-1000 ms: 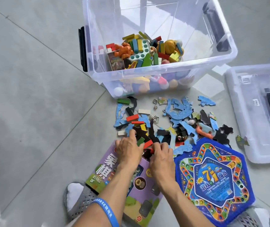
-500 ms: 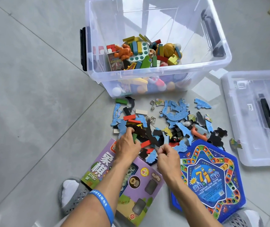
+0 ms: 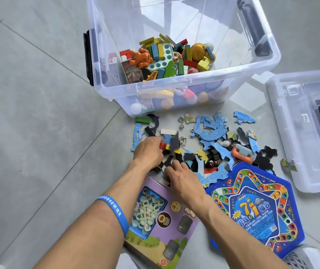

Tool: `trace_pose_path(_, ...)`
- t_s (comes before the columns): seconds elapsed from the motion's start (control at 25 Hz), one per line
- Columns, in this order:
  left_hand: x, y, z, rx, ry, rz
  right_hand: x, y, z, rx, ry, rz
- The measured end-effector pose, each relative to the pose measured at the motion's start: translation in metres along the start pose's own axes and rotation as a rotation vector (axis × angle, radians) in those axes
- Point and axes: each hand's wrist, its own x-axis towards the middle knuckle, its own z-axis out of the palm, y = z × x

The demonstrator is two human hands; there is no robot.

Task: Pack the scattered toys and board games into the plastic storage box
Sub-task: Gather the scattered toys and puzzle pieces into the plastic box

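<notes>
Hands working in puzzle pieces (image 3: 209, 133): left hand (image 3: 148, 152) gripping a bunch, right hand (image 3: 182, 177) pinching pieces beside it.

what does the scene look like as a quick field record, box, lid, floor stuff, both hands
storage box: clear plastic storage box, open, partly filled with wooden blocks, an orange toy figure and balls
lid: clear lid on the floor, right of the box
floor pile: puzzle pieces and blocks scattered in front of the box
board games: purple chess box and blue hexagonal game board, nearest the person
left hand: left hand gathering pieces from the pile
right hand: right hand curled on pieces beside it
wrist: blue wristband on the left arm
</notes>
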Motion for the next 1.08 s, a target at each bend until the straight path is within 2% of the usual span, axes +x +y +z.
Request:
trace_pose_path(0.08,-0.005,-0.001,0.002,-0.182,0.007,-0.086,-0.003,0.008,0.0,-0.021,0.019,-0.013)
trace_pose_path(0.12,-0.007,-0.001,0.002,-0.376,0.03,-0.171,-0.005,0.013,-0.001,-0.025,0.031,-0.023)
trace_pose_path(0.24,-0.016,0.002,-0.007,-1.274,0.02,-0.433,-0.009,0.02,-0.006,-0.043,0.044,-0.069)
trace_pose_path(0.28,-0.019,0.002,-0.012,-1.501,-0.015,-0.48,-0.01,0.02,-0.006,-0.071,0.048,-0.09)
trace_pose_path(0.32,-0.021,0.002,-0.017,-1.647,-0.057,-0.511,-0.01,0.019,-0.007,-0.098,0.062,-0.112)
trace_pose_path(0.4,-0.022,0.0,-0.023,-1.769,-0.093,-0.528,-0.012,0.02,-0.005,-0.078,0.106,-0.154)
trace_pose_path(0.44,-0.021,-0.001,-0.023,-1.795,-0.078,-0.523,-0.014,0.023,-0.003,0.0,0.146,-0.142)
trace_pose_path(0.52,-0.012,-0.005,-0.019,-1.737,0.012,-0.494,-0.017,0.021,-0.009,0.347,0.172,0.058)
trace_pose_path(0.56,-0.008,-0.007,-0.017,-1.578,0.076,-0.451,-0.016,0.019,-0.014,0.642,0.132,0.207)
trace_pose_path(0.64,0.003,-0.012,-0.014,-0.973,0.186,-0.348,-0.009,0.015,-0.027,1.312,0.047,0.451)
trace_pose_path(0.68,0.007,-0.013,-0.015,-0.661,0.223,-0.293,-0.006,0.014,-0.032,1.548,-0.006,0.504)
trace_pose_path(0.76,0.01,-0.012,-0.017,-0.241,0.186,-0.177,-0.002,0.013,-0.042,1.844,-0.104,0.497)
trace_pose_path(0.84,0.007,-0.011,-0.015,-0.077,0.106,-0.125,0.002,0.007,-0.047,1.933,-0.167,0.459)
trace_pose_path(0.96,0.005,-0.011,-0.009,-0.065,0.11,-0.122,0.006,0.004,-0.05,1.885,-0.174,0.482)
trace_pose_path(1.0,0.005,-0.01,-0.008,-0.177,0.13,-0.152,0.01,0.003,-0.054,1.843,-0.148,0.506)
trace_pose_path(1.04,0.006,-0.01,-0.008,-0.406,0.159,-0.22,0.013,0.002,-0.057,1.788,-0.117,0.526)
trace_pose_path(1.08,0.008,-0.009,-0.01,-0.751,0.155,-0.321,0.018,0.001,-0.059,1.708,-0.058,0.547)
